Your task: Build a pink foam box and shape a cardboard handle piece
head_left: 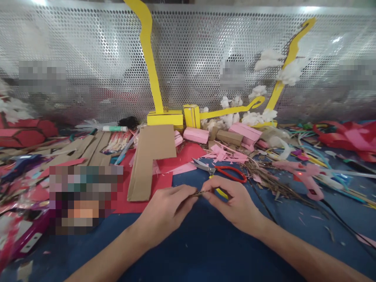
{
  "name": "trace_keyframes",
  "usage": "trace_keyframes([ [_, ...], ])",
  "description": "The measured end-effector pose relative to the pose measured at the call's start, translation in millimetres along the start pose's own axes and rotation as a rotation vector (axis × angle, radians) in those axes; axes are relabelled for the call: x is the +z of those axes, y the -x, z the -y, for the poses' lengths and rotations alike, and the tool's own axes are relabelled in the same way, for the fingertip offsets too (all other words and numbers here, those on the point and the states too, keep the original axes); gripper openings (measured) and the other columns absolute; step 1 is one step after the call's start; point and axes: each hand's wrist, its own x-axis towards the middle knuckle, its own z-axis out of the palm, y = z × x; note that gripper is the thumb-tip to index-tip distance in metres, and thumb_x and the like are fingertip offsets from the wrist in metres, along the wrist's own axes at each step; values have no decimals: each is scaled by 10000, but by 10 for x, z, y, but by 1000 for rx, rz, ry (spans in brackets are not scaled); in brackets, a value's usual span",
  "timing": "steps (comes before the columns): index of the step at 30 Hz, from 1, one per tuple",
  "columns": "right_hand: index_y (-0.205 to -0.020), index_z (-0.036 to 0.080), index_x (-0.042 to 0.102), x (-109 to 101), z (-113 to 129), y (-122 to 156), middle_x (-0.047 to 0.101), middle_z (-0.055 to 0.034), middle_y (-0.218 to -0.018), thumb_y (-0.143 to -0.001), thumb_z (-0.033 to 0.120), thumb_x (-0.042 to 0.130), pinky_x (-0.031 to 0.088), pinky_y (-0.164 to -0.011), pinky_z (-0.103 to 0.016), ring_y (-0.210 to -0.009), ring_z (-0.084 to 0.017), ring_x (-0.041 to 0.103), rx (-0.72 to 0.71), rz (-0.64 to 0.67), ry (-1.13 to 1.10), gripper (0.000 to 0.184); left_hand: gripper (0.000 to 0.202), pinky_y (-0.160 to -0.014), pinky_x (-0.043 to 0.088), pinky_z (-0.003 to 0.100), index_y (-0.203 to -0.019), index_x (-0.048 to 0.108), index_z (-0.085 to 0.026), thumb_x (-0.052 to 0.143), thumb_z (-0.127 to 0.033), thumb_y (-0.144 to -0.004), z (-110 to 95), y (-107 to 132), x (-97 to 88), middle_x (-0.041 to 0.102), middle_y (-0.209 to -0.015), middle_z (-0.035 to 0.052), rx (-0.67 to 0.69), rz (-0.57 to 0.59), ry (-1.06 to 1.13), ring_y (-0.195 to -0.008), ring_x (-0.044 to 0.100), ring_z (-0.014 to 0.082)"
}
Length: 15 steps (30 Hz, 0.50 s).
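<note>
Over the blue table, my left hand (173,205) and my right hand (232,201) meet fingertip to fingertip. Both pinch a short, thin brown twig (199,193), most of it covered by the fingers. Just beyond my right hand lie scissors (230,169) with red handles, their blades pointing left. A bit of yellow (221,192) shows behind the right fingers. Farther right is a pile of brown twigs (276,184). An L-shaped piece of cardboard (143,168) rests on red paper (164,182) beyond my left hand.
A pink glue gun (311,180) with a black cord lies at the right. Yellow paper shapes (152,78) stand against a perforated metal panel (190,47). Pink scraps (221,153) and pink boxes (196,135) sit at the back. Cardboard strips (91,149) clutter the left.
</note>
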Motion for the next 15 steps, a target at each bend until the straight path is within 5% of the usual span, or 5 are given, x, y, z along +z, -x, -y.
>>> trace_keyframes([
  [15, -953, 225, 665, 74, -2, 26, 674, -13, -894, -971, 258, 616, 510, -765, -268, -817, -145, 638, 3, -29, -83, 62, 199, -670, 445, 243, -966, 642, -203, 473, -277, -1039, -11, -11, -18, 687, -858, 4, -53, 21, 43, -726, 617, 123],
])
